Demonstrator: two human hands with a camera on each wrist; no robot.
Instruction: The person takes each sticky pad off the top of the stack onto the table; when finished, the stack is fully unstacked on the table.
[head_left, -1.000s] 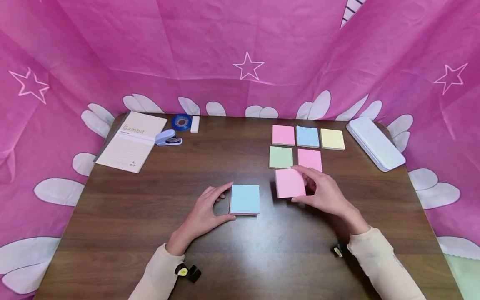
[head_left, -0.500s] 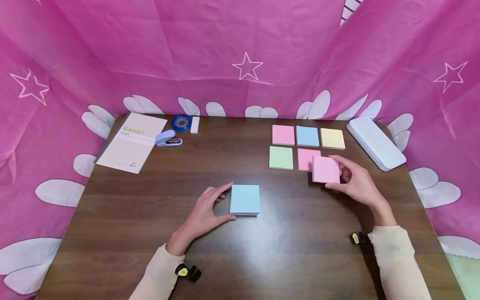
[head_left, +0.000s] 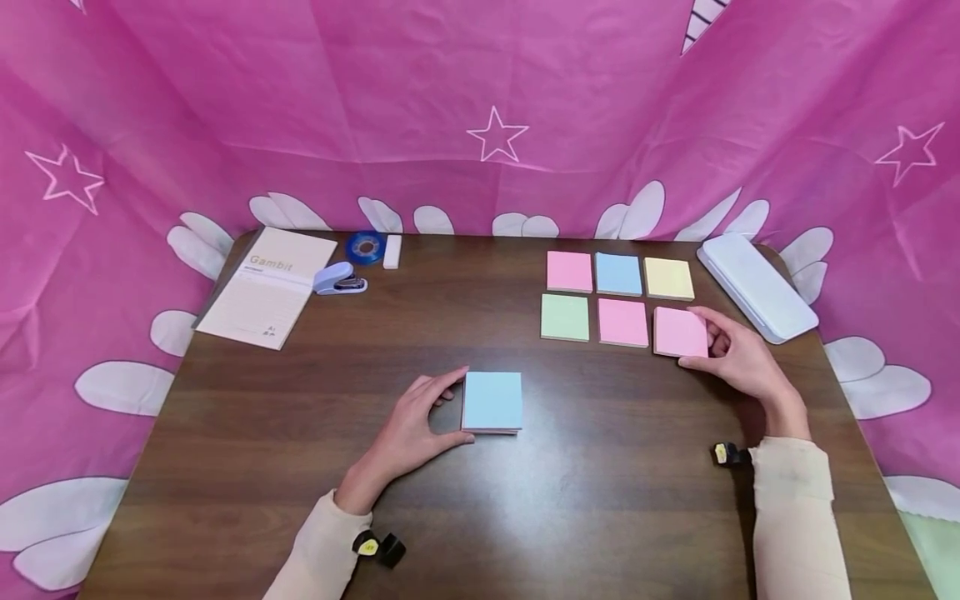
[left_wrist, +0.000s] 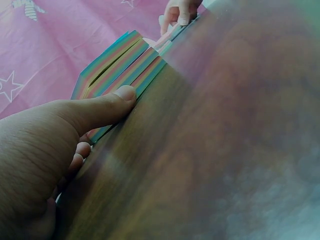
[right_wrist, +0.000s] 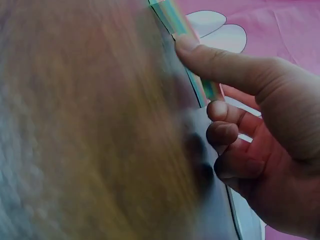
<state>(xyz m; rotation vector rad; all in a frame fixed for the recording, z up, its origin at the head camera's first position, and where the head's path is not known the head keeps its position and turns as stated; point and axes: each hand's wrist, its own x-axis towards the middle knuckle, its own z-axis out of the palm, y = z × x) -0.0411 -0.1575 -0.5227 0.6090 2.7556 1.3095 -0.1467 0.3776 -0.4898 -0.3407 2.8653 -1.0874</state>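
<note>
At the table's middle, my left hand (head_left: 411, 425) grips the left side of a stack of sticky note pads (head_left: 492, 400), thumb at the near edge and fingers at the far edge. A light blue sheet tops the stack. The left wrist view shows the stack's striped edges (left_wrist: 117, 70), several pads high, with my thumb pressed against them. Over at the right, my right hand (head_left: 750, 358) pinches a pink sticky note pad (head_left: 678, 331) between thumb and fingers. This pad sits at the right end of the front row, beside another pink pad (head_left: 622, 322).
A green pad (head_left: 566, 317) completes that row; pink (head_left: 569, 271), blue (head_left: 618, 273) and yellow (head_left: 669, 278) pads lie behind. A white case (head_left: 759, 287) lies right. At back left are a notebook (head_left: 266, 287), stapler (head_left: 341, 279), blue tape roll (head_left: 366, 247) and white eraser (head_left: 392, 251).
My right hand has carried the pink pad rightward and back, from beside the stack to the right end of the front row, lowering it there. My left hand has stayed at the stack.
</note>
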